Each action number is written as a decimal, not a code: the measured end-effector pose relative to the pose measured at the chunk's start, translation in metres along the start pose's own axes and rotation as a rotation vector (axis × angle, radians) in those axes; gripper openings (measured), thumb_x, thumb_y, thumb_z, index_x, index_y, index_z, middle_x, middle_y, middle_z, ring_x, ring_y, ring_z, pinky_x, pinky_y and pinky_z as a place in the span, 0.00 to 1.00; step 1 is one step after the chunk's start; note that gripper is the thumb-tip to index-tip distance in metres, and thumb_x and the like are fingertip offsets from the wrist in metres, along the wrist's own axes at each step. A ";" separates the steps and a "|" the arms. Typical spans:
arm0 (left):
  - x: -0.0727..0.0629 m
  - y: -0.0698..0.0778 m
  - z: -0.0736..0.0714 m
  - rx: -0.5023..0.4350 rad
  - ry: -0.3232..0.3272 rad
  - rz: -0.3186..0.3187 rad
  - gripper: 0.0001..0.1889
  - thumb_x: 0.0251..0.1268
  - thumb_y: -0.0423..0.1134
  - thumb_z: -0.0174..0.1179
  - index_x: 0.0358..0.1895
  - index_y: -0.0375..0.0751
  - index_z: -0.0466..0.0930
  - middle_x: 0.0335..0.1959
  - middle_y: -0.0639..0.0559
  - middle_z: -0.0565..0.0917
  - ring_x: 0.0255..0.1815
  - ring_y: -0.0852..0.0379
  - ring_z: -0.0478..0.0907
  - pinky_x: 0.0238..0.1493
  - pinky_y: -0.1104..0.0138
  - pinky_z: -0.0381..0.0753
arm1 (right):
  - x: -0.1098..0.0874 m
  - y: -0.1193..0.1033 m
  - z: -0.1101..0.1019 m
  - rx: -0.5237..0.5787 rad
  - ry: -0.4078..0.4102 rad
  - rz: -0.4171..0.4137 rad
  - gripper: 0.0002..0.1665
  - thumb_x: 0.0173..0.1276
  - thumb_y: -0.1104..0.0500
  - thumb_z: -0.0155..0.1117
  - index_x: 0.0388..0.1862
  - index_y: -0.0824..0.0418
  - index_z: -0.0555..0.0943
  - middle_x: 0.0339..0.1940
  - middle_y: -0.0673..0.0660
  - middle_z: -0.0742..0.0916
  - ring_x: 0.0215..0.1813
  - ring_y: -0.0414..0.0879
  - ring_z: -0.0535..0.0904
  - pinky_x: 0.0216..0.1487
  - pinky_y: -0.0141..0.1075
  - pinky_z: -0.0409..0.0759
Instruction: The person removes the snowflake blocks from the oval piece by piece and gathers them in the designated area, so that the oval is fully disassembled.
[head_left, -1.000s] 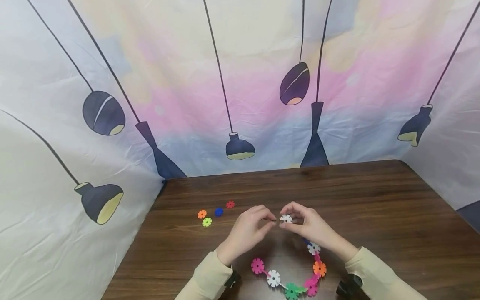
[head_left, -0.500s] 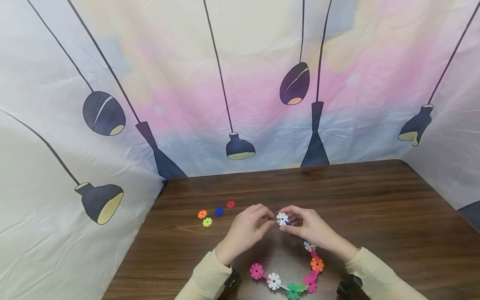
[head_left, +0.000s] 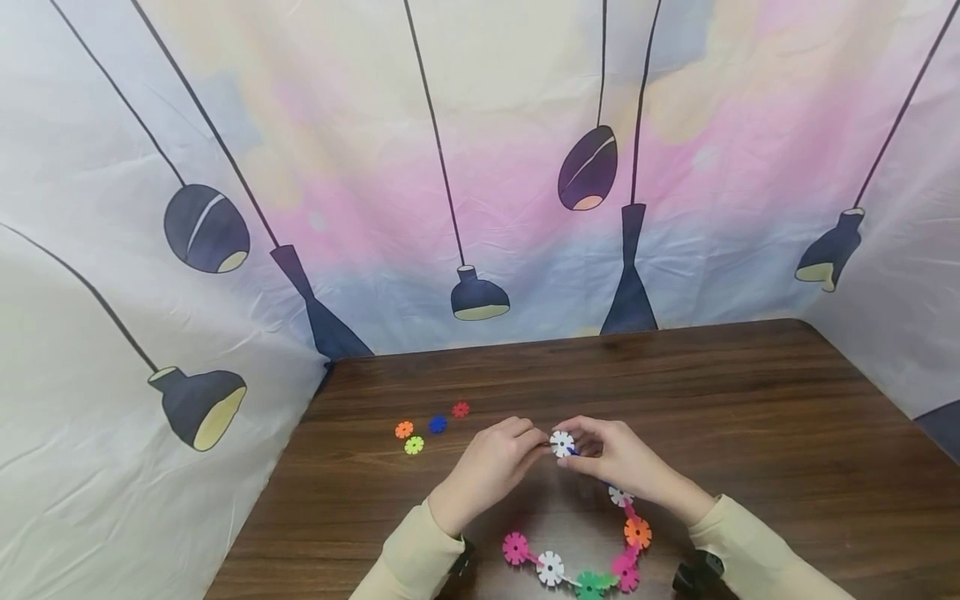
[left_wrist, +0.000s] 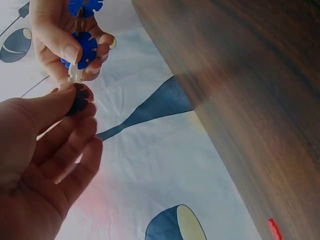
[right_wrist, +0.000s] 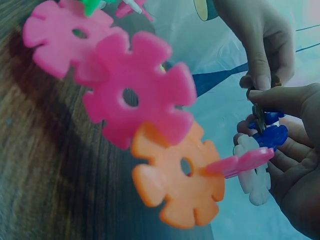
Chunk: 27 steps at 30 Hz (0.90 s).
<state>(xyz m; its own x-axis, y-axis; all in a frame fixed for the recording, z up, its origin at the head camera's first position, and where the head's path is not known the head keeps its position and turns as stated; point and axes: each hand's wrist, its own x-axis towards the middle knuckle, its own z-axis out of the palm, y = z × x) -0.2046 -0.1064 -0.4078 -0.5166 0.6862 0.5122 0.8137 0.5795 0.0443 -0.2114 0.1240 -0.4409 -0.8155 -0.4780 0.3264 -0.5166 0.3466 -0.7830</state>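
Note:
My left hand (head_left: pixel 491 467) pinches a dark notched flower disc (left_wrist: pixel 78 101) between thumb and fingers. It meets the edge of a white flower disc (head_left: pixel 562 444); whether the slots are fully engaged is hidden. Thumb and fingers of my right hand (head_left: pixel 628 465) grip the near end of a linked chain, at the white disc and a blue disc (left_wrist: pixel 86 50) joined to it. From that hand the chain curves down past another white disc (right_wrist: pixel 255 175), an orange disc (head_left: pixel 637 532), pink discs (right_wrist: pixel 137 90) and a green disc (head_left: pixel 590 586) to a pink end disc (head_left: pixel 516 548).
Loose flower discs lie left of my hands on the brown wooden table (head_left: pixel 712 375): orange (head_left: pixel 404 429), yellow-green (head_left: pixel 414 445), blue (head_left: pixel 437 424) and red (head_left: pixel 461 409). A printed cloth (head_left: pixel 525 233) hangs behind the table.
The gap between the hands has closed: the dark disc now meets the white one. The white disc has turned to face the head camera and shifted slightly left. The chain has swayed a little.

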 end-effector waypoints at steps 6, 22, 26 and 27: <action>0.000 0.001 -0.001 0.047 0.028 0.067 0.03 0.68 0.37 0.67 0.40 0.43 0.86 0.32 0.58 0.82 0.33 0.63 0.75 0.39 0.74 0.78 | -0.001 -0.003 -0.001 0.010 0.010 0.014 0.26 0.66 0.50 0.74 0.58 0.62 0.82 0.41 0.44 0.87 0.41 0.39 0.83 0.43 0.35 0.83; -0.003 0.001 0.002 0.067 0.155 0.092 0.02 0.65 0.36 0.69 0.36 0.42 0.86 0.29 0.58 0.81 0.30 0.62 0.74 0.35 0.70 0.78 | 0.000 -0.002 0.000 0.020 0.057 0.030 0.24 0.66 0.47 0.73 0.57 0.57 0.83 0.41 0.45 0.88 0.43 0.40 0.83 0.44 0.34 0.83; -0.002 0.002 0.003 0.070 0.173 0.094 0.02 0.67 0.36 0.68 0.36 0.42 0.86 0.29 0.58 0.81 0.30 0.62 0.73 0.35 0.71 0.77 | 0.000 -0.003 -0.001 0.005 0.070 0.035 0.23 0.66 0.47 0.73 0.56 0.55 0.83 0.41 0.45 0.88 0.43 0.39 0.83 0.43 0.34 0.83; -0.002 0.002 0.004 0.071 0.180 0.096 0.02 0.66 0.36 0.68 0.36 0.42 0.86 0.29 0.58 0.81 0.30 0.62 0.73 0.36 0.71 0.77 | -0.001 -0.004 -0.001 0.003 0.073 0.036 0.24 0.66 0.47 0.73 0.56 0.55 0.83 0.41 0.45 0.88 0.43 0.39 0.83 0.43 0.34 0.83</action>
<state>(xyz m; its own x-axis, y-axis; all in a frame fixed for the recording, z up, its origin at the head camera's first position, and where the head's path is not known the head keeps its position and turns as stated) -0.2033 -0.1051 -0.4119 -0.3762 0.6540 0.6563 0.8331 0.5488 -0.0693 -0.2093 0.1240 -0.4374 -0.8506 -0.4050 0.3353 -0.4855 0.3603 -0.7965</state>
